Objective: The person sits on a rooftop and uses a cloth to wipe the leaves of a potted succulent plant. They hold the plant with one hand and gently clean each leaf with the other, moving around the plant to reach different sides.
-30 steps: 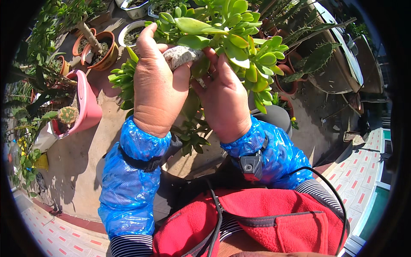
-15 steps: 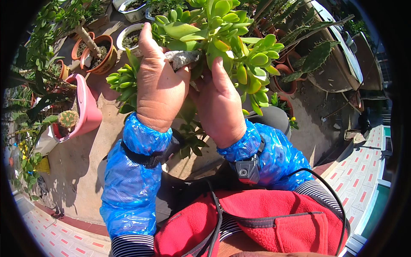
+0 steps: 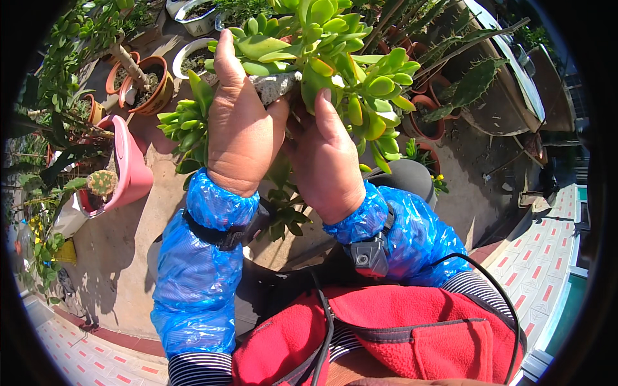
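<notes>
A large succulent [image 3: 325, 61] with thick, bright green leaves, some edged in red, fills the top centre. Between my hands shows a rough, whitish-grey lump [image 3: 273, 86] at its base; I cannot tell whether it is stone or a pot rim. My left hand [image 3: 243, 132] grips the plant's base from the left, with a lower leafy rosette [image 3: 187, 125] beside it. From the right, my right hand [image 3: 329, 154] closes round the underside, thumb raised against the leaves. Most fingertips of both hands are hidden under foliage.
On the left stand a pink pot [image 3: 132, 161] with a small cactus [image 3: 103, 182] and an orange-brown pot [image 3: 161, 96]. A spiny flat-stemmed cactus [image 3: 476, 87] leans at the right near a terracotta pot [image 3: 430, 125]. Concrete floor [image 3: 112, 257] lies around me.
The succulent has shifted slightly up and to the left. My hands keep their hold, with the right hand moving a little left.
</notes>
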A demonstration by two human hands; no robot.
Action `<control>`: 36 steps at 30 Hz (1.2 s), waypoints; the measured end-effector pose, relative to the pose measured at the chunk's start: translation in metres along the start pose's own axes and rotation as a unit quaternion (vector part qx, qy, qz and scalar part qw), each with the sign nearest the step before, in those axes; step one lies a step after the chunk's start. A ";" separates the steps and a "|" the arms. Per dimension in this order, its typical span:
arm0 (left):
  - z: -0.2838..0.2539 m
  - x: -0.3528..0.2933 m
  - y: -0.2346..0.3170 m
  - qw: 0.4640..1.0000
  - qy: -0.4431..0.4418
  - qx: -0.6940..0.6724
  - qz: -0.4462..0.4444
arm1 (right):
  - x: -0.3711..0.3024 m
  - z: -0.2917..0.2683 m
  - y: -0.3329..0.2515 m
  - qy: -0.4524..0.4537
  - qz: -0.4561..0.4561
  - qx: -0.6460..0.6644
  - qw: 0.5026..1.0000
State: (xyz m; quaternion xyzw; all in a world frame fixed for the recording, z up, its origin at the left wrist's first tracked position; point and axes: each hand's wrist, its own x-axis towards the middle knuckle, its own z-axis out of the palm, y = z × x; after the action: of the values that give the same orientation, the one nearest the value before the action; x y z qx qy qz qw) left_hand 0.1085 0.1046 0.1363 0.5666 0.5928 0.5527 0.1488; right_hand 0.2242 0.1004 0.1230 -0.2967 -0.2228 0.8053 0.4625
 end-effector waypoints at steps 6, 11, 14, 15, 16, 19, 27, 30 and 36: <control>-0.007 0.004 -0.010 0.996 -0.059 0.040 0.058 | 0.002 -0.003 0.000 -0.015 0.003 0.052 0.999; -0.021 0.002 -0.010 0.988 -0.115 0.100 0.033 | 0.001 -0.002 -0.003 -0.010 -0.009 0.045 0.999; -0.023 0.004 -0.006 0.996 -0.083 0.037 0.007 | 0.000 0.000 -0.002 -0.003 -0.003 0.040 0.999; -0.022 0.003 -0.003 0.998 -0.063 0.003 -0.028 | 0.000 0.000 -0.002 0.006 0.002 0.042 0.999; -0.021 0.002 -0.001 0.998 -0.040 -0.034 -0.041 | 0.000 0.000 -0.002 -0.001 -0.002 0.037 0.999; -0.014 -0.002 0.002 0.996 -0.025 0.016 -0.087 | 0.000 0.000 -0.001 0.001 -0.002 0.036 0.999; -0.022 -0.003 -0.006 0.977 -0.128 0.161 0.054 | 0.000 -0.002 -0.004 -0.024 0.006 0.033 0.999; -0.026 -0.003 -0.007 0.977 -0.128 0.163 0.054 | -0.001 -0.002 -0.005 -0.023 0.003 0.026 0.999; -0.020 -0.002 -0.004 0.998 -0.033 -0.019 -0.048 | 0.002 -0.002 -0.002 -0.001 0.003 0.038 0.999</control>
State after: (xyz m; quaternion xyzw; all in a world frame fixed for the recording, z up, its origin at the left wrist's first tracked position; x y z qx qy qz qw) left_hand 0.0912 0.0941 0.1394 0.5525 0.6037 0.5367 0.2052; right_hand 0.2265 0.1034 0.1224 -0.2783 -0.1915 0.8151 0.4707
